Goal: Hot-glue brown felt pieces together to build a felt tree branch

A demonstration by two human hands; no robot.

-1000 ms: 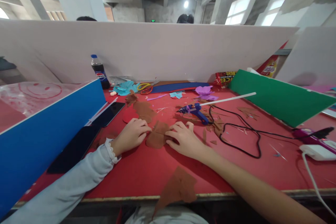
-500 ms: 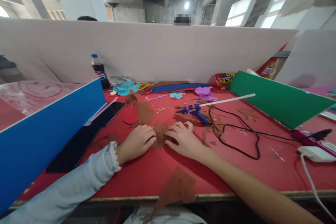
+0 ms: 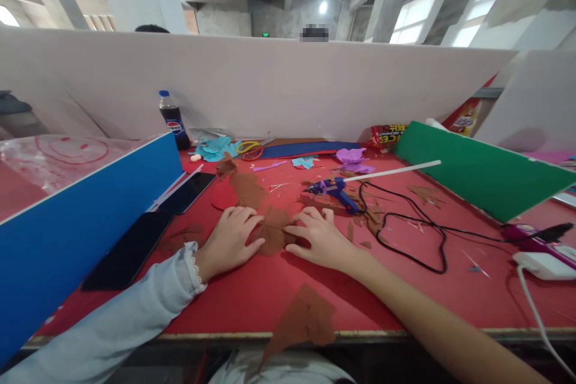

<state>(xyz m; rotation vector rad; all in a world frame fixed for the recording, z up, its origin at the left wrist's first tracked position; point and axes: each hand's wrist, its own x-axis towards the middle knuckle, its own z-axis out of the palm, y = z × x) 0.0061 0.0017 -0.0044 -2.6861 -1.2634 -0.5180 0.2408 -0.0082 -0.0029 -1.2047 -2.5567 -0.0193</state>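
A small piece of brown crepe paper lies on the red table between my hands. My left hand, in a pale blue sleeve with a lace cuff, rests flat with its fingers pinching the paper's left edge. My right hand, bare-armed, presses its fingertips on the paper's right edge. Both hands lie low on the table top, almost touching across the paper.
A blue glue gun with a black cord lies behind my right hand. Brown paper scraps and a larger piece lie about. A blue board, two phones, a cola bottle and a green board surround the spot.
My left hand slid right onto the brown paper and bunched it, then drew back slightly and spread its fingers. The right hand stayed almost still.
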